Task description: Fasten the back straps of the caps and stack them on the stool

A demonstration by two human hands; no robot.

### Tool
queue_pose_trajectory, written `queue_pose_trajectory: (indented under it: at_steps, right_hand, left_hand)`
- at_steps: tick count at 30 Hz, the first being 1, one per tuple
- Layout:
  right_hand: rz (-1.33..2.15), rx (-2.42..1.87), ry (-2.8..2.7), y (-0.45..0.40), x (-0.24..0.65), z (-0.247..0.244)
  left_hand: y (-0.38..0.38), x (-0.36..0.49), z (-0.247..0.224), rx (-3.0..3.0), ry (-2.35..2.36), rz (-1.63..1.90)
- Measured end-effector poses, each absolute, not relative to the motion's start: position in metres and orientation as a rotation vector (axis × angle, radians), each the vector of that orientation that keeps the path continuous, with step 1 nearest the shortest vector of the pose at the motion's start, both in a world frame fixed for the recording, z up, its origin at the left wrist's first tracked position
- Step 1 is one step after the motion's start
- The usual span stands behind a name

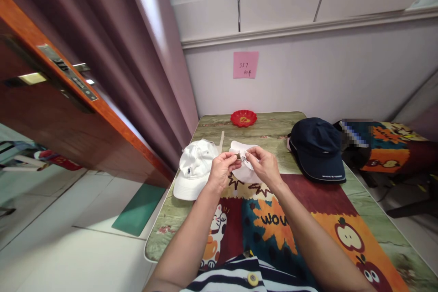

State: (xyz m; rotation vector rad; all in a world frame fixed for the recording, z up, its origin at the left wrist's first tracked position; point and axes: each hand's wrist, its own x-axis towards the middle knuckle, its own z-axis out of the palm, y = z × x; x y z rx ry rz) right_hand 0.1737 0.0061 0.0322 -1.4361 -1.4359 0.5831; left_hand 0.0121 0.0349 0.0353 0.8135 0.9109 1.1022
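Both hands meet over a pale pinkish-white cap (pixel 249 175) near the middle of the table. With thumb and fingertips, my left hand (pixel 223 169) pinches a small brownish tab (pixel 238 157) at the cap's back, perhaps its strap end. My right hand (pixel 264 164) grips the edge of the same cap, its fingers closed beside dark lettering; the hands partly hide the cap. Left of them sits a white cap (pixel 197 159) with a small dark emblem, brim toward me. A light strap (pixel 221 140) sticks up beside it.
Navy caps, seemingly stacked (pixel 318 148), lie at the right edge of the table. A red scalloped dish (pixel 243 118) stands at the back. A colourful printed cloth (pixel 236 237) covers the front. An open wooden door (pixel 85 114) is at left, and a pink note (pixel 245 65) hangs on the wall.
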Motion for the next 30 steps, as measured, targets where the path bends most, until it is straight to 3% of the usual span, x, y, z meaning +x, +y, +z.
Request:
queue_pose_trajectory:
  at_steps: [30]
  right_hand:
    - [0.493, -1.538, -1.33, 0.0, 0.16, 0.021]
  left_hand:
    - [0.034, 0.015, 0.03, 0.753, 0.92, 1.025]
